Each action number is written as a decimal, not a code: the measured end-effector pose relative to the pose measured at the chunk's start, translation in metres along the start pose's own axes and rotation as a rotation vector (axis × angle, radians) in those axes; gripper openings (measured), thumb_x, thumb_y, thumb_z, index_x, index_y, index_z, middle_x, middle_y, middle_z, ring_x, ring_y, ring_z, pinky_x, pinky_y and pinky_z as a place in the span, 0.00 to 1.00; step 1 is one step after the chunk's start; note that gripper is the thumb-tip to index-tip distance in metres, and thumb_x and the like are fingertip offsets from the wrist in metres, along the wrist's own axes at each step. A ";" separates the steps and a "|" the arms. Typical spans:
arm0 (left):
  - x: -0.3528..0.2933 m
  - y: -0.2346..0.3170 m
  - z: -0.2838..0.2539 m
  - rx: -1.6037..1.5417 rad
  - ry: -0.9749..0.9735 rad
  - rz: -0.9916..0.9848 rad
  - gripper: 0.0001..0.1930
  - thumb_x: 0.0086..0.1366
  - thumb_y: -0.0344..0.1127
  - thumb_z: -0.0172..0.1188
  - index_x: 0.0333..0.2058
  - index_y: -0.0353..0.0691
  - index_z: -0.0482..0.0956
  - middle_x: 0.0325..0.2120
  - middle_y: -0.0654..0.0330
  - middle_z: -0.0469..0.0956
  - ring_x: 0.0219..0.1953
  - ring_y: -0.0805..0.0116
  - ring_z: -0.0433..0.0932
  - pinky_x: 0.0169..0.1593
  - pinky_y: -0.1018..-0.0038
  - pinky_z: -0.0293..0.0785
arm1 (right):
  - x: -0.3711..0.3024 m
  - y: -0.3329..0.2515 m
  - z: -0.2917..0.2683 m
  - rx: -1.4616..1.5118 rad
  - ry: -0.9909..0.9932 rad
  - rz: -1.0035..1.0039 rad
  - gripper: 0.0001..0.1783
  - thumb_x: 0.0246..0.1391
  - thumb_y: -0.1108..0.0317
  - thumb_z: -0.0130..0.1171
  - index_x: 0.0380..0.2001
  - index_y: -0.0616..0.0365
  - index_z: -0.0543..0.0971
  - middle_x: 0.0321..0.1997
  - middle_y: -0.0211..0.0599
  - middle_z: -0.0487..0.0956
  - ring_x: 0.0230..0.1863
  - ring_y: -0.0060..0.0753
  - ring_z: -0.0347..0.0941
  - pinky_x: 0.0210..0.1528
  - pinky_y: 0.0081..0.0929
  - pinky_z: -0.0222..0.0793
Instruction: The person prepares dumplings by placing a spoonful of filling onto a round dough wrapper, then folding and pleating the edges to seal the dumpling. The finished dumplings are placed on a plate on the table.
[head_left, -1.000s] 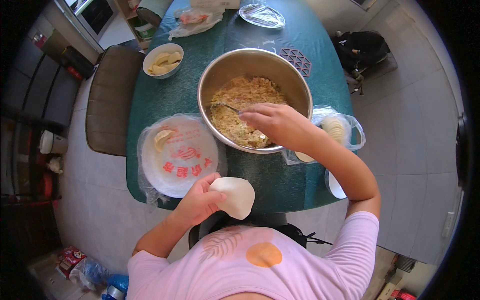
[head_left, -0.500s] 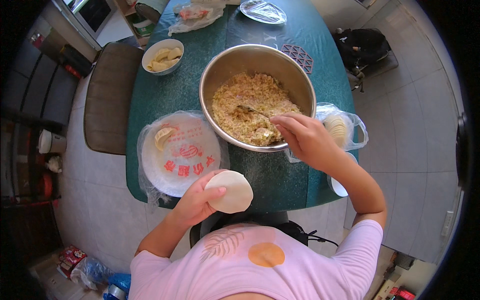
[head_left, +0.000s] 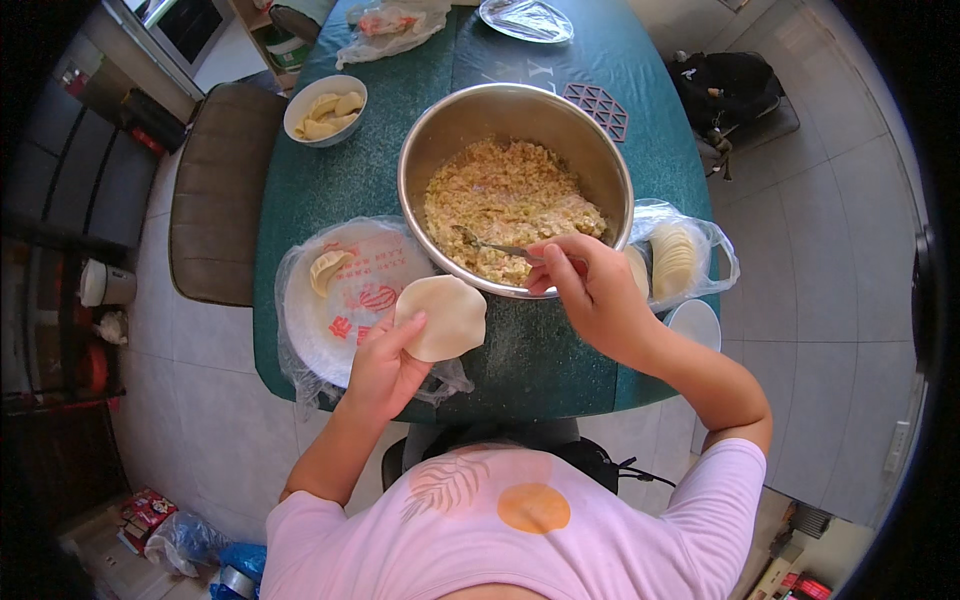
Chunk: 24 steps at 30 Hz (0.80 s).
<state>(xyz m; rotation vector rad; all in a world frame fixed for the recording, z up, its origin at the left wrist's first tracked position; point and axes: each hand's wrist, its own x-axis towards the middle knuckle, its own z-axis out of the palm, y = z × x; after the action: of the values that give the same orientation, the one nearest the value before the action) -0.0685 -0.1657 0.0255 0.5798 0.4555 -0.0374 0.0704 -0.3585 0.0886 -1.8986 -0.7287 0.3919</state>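
Note:
A round, pale dumpling wrapper [head_left: 446,318] lies flat across the fingers of my left hand [head_left: 388,366], pinned by the thumb. My left hand is just over the near right rim of a plastic-covered plate [head_left: 312,340]. One folded dumpling [head_left: 328,272] rests on that plate. My right hand [head_left: 582,292] grips the handle of a metal spoon [head_left: 505,249] at the near right rim of a large steel bowl [head_left: 416,160]. The spoon's tip sits in the minced filling [head_left: 510,185], partly hidden by it.
A bag of stacked wrappers [head_left: 676,262] and a white cup or bowl [head_left: 694,325] stand at the right. Far left, a white bowl [head_left: 318,140] holds several dumplings. A lattice trivet [head_left: 600,110], a covered plate [head_left: 526,20] and a plastic bag [head_left: 392,28] lie on the green table [head_left: 540,360].
My left hand has moved up and slightly left with the wrapper, nearer the steel bowl. My right hand and the spoon have shifted a little left and nearer to me.

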 end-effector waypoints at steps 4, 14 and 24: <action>0.002 0.000 0.003 0.021 -0.013 -0.007 0.20 0.65 0.28 0.48 0.56 0.30 0.62 0.52 0.48 0.70 0.55 0.56 0.70 0.60 0.59 0.65 | 0.014 0.007 -0.004 0.343 0.023 0.245 0.14 0.63 0.68 0.45 0.39 0.72 0.72 0.33 0.47 0.79 0.33 0.31 0.79 0.37 0.24 0.76; -0.005 0.019 0.010 -0.201 -0.070 -0.104 0.21 0.69 0.34 0.44 0.59 0.33 0.60 0.55 0.49 0.68 0.58 0.54 0.68 0.61 0.55 0.63 | 0.027 0.013 -0.045 0.668 0.225 0.438 0.15 0.62 0.68 0.46 0.39 0.74 0.72 0.36 0.52 0.79 0.36 0.39 0.80 0.40 0.26 0.79; 0.033 0.029 0.059 -0.293 -0.070 -0.089 0.22 0.71 0.37 0.35 0.59 0.30 0.58 0.57 0.47 0.64 0.61 0.54 0.63 0.64 0.55 0.58 | -0.006 -0.015 -0.103 0.819 0.160 0.206 0.16 0.62 0.68 0.45 0.43 0.73 0.73 0.39 0.56 0.79 0.38 0.39 0.80 0.44 0.28 0.78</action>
<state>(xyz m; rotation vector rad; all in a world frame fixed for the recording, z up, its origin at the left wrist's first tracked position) -0.0104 -0.1702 0.0704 0.2692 0.4096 -0.0745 0.1197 -0.4307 0.1457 -1.2023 -0.1987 0.5563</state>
